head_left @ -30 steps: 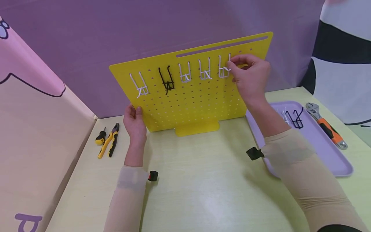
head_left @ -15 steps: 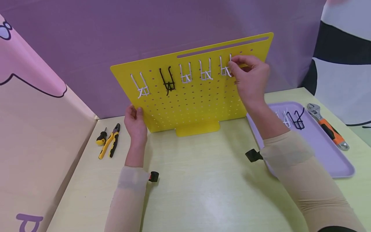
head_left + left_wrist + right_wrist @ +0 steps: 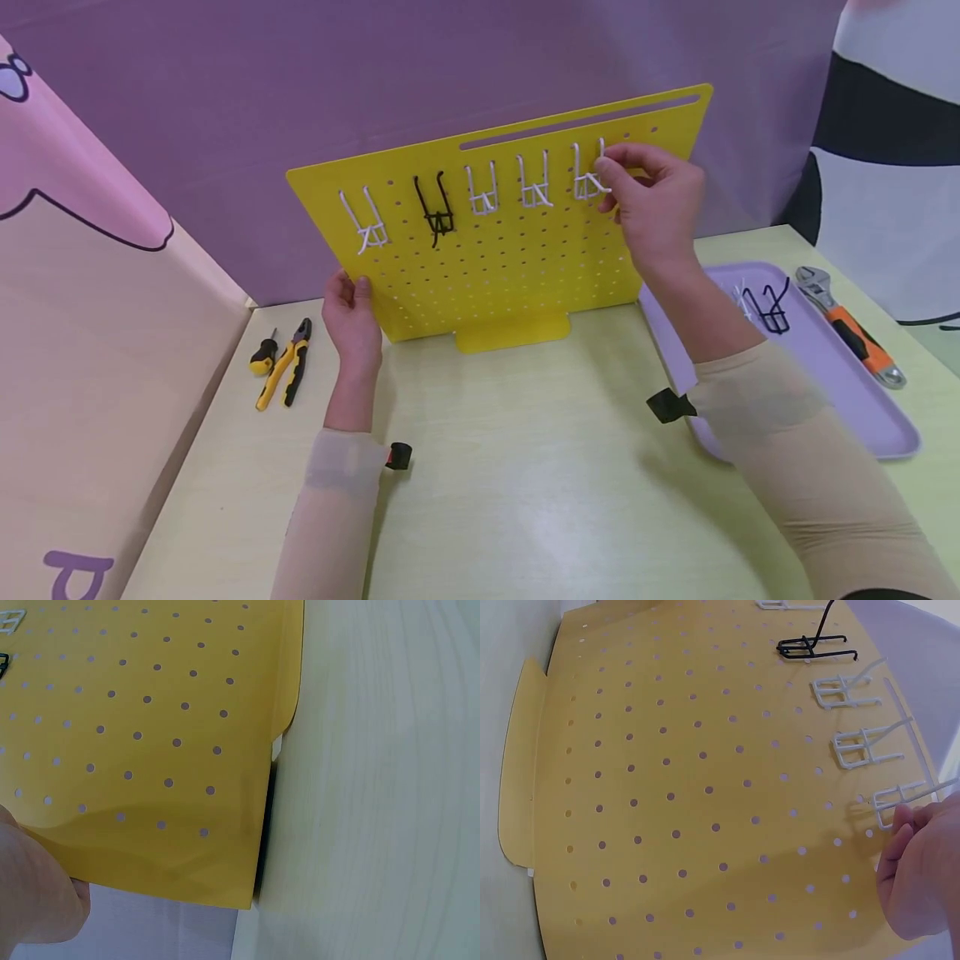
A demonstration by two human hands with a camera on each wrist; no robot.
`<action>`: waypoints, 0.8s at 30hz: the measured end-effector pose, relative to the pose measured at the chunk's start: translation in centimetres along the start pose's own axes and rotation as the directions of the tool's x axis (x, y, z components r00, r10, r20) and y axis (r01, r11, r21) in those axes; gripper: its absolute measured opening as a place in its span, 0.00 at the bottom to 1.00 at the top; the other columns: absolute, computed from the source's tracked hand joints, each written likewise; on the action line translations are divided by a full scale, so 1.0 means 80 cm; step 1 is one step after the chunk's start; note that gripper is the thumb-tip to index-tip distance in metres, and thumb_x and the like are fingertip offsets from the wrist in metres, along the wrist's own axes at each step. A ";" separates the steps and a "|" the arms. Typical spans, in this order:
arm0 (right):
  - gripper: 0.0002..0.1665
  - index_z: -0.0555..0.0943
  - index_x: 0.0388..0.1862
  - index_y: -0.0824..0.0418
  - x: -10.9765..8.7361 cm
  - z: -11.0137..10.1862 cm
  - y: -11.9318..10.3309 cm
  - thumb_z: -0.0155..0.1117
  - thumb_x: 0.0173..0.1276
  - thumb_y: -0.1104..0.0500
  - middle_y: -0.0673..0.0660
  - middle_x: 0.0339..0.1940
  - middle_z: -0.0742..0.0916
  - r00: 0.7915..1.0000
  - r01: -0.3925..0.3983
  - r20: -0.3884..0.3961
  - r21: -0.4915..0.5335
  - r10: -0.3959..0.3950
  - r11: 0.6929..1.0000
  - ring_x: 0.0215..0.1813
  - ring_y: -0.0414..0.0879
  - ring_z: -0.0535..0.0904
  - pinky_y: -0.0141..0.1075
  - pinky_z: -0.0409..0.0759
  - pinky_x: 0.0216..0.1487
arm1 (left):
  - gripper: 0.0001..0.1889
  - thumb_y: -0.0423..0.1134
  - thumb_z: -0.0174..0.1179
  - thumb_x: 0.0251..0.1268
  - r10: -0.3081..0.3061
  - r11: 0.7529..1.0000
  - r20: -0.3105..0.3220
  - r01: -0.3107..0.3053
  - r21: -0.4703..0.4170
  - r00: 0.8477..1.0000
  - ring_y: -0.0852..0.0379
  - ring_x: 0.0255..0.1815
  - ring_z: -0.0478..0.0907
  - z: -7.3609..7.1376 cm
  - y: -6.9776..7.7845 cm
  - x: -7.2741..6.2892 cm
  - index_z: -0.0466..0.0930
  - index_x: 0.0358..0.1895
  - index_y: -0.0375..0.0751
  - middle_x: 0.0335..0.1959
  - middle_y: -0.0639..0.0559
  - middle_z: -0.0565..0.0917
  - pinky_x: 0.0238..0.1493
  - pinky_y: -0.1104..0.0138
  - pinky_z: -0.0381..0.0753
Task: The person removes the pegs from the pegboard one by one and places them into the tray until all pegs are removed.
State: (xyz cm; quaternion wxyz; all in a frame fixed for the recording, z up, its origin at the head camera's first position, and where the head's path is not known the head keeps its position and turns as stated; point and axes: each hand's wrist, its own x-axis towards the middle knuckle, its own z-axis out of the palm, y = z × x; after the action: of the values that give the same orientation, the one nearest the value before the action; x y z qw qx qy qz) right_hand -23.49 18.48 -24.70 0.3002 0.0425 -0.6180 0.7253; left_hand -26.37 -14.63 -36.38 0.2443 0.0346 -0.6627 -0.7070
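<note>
A yellow pegboard (image 3: 495, 250) stands tilted on the table, its bottom tab lying towards me. My left hand (image 3: 351, 321) grips the board's left edge, thumb in front and fingers partly hidden behind. At the upper right of the board, my right hand (image 3: 660, 196) pinches a white wire hook (image 3: 588, 179) by its right side. That hook (image 3: 892, 802) lies against the board in the right wrist view; whether its ends sit in the holes is hard to tell. To its left hang a black hook (image 3: 435, 212) and several white hooks (image 3: 534, 183) in a row.
A lilac tray (image 3: 840, 408) at the right holds another black hook (image 3: 772, 310) and white wire hooks (image 3: 742, 296), partly behind my forearm. An adjustable wrench (image 3: 851, 329) lies by the tray's right rim. Pliers (image 3: 285, 367) and a short screwdriver (image 3: 264, 356) lie at the left.
My right hand has shifted slightly right; the front prong of the pinched white hook dipped, then came up a little. The left hand keeps its grip on the board.
</note>
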 end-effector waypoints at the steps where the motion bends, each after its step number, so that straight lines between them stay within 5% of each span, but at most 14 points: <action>1: 0.10 0.89 0.39 0.64 0.000 -0.001 0.000 0.77 0.62 0.59 0.57 0.36 0.87 1.000 -0.008 0.004 0.006 0.008 1.000 0.21 0.46 0.76 0.27 0.73 0.22 | 0.14 0.39 0.53 0.79 -0.001 1.000 -0.001 0.001 0.004 1.000 0.56 0.57 0.76 0.000 0.000 0.000 0.75 0.62 0.43 0.56 0.49 0.80 0.62 0.66 0.75; 10: 0.12 0.86 0.43 0.68 -0.011 -0.012 -0.002 0.75 0.64 0.61 0.59 0.39 0.85 0.998 -0.039 0.047 0.051 0.037 0.998 0.22 0.47 0.77 0.27 0.75 0.22 | 0.14 0.38 0.52 0.79 0.015 1.000 0.010 -0.015 -0.004 1.000 0.57 0.58 0.77 0.000 -0.001 0.000 0.75 0.62 0.42 0.56 0.49 0.80 0.62 0.66 0.76; 24: 0.16 0.85 0.49 0.66 -0.026 -0.079 0.003 0.74 0.65 0.59 0.55 0.41 0.84 0.987 -0.158 0.003 -0.049 0.158 0.986 0.23 0.45 0.77 0.26 0.76 0.24 | 0.14 0.38 0.53 0.79 0.002 1.000 -0.004 -0.002 -0.006 1.000 0.56 0.58 0.76 0.002 0.000 0.000 0.75 0.62 0.43 0.57 0.50 0.80 0.62 0.67 0.76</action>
State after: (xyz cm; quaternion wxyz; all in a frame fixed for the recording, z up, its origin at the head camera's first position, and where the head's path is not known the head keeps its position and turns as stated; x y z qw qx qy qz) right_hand -19.98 23.52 -27.28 0.2405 -0.0116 -0.6378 0.7316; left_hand -26.39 -14.50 -36.40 0.2463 0.0346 -0.6601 -0.7088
